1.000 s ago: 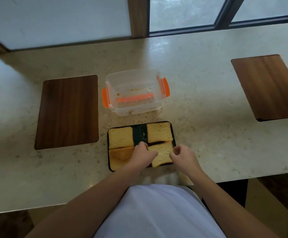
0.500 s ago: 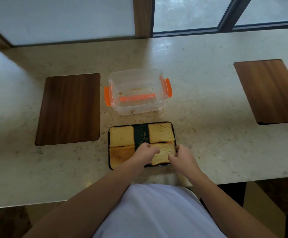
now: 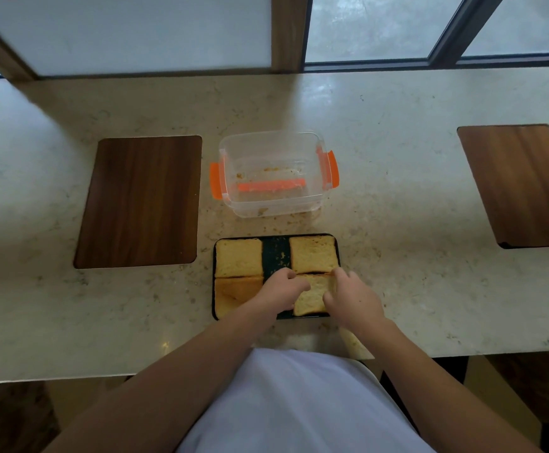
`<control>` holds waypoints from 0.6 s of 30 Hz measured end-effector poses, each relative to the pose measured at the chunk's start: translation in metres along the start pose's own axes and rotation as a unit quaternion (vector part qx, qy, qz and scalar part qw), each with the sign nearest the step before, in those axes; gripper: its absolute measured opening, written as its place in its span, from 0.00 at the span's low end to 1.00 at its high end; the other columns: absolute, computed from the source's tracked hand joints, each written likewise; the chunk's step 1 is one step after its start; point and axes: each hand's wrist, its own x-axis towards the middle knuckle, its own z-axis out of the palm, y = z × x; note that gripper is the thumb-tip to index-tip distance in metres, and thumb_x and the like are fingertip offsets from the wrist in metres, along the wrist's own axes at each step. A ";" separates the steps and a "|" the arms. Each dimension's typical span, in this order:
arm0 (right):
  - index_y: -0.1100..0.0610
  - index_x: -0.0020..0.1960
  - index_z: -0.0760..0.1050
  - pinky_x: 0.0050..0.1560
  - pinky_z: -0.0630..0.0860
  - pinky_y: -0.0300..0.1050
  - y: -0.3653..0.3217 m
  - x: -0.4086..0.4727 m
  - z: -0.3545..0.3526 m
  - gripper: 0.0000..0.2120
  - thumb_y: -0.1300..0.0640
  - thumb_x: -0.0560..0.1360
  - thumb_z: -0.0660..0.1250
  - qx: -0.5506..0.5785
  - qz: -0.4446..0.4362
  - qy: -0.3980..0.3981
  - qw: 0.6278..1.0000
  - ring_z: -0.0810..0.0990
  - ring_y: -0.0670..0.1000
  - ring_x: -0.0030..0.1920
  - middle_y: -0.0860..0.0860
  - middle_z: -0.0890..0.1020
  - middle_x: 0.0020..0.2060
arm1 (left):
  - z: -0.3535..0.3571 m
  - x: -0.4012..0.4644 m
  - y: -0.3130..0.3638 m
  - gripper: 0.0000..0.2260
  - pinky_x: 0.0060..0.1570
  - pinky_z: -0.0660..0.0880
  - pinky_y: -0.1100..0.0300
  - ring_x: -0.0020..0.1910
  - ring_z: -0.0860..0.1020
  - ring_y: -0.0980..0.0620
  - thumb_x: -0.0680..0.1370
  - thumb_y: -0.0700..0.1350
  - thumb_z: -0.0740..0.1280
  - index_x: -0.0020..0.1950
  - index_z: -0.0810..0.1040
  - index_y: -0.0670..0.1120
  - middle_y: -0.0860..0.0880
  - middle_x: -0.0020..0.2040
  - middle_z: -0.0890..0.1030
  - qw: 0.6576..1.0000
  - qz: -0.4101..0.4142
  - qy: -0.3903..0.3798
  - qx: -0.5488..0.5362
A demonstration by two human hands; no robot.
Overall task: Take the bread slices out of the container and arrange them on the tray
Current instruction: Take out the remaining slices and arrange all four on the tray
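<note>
Four square, porous bread slices (image 3: 238,257) on black rectangular tray (image 3: 275,255).
Both hands (image 3: 283,289) gripping lower-right slice (image 3: 312,297); clear plastic container (image 3: 271,173) above, on speckled tabletop (image 3: 397,197).

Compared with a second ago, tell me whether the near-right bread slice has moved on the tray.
Yes, slightly: the near-right slice has turned square, its near edge now inside the tray's front rim.

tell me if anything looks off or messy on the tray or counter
Nothing is damaged. Crumbs are scattered on the counter near the empty container. The near-left slice looks darker than the others. Both hands, left hand and right hand, rest on the near-right slice.
</note>
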 end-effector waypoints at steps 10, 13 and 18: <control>0.55 0.61 0.74 0.40 0.77 0.47 -0.006 0.003 -0.005 0.13 0.52 0.78 0.60 0.014 -0.017 0.008 1.000 0.77 0.52 0.45 0.52 0.76 0.53 | -0.013 0.005 -0.008 0.12 0.56 0.80 0.53 0.57 0.78 0.51 0.79 0.47 0.67 0.62 0.74 0.50 0.48 0.60 0.77 0.999 0.016 0.033 -0.030; 0.54 0.64 0.76 0.46 0.79 0.45 -0.023 0.006 -0.007 0.15 0.52 0.79 0.64 0.130 -0.044 0.005 0.991 0.79 0.49 0.48 0.50 0.78 0.55 | -0.039 0.003 -0.018 0.07 0.53 0.79 0.53 0.52 0.78 0.55 0.79 0.48 0.67 0.56 0.75 0.53 0.52 0.55 0.78 0.992 0.044 0.101 -0.054; 0.54 0.65 0.76 0.42 0.73 0.37 -0.077 0.027 -0.006 0.16 0.51 0.79 0.65 0.263 -0.044 -0.084 0.960 0.79 0.47 0.53 0.48 0.81 0.54 | -0.097 -0.003 -0.033 0.17 0.48 0.70 0.61 0.53 0.74 0.54 0.81 0.46 0.65 0.69 0.74 0.47 0.52 0.57 0.76 0.969 0.055 0.236 -0.038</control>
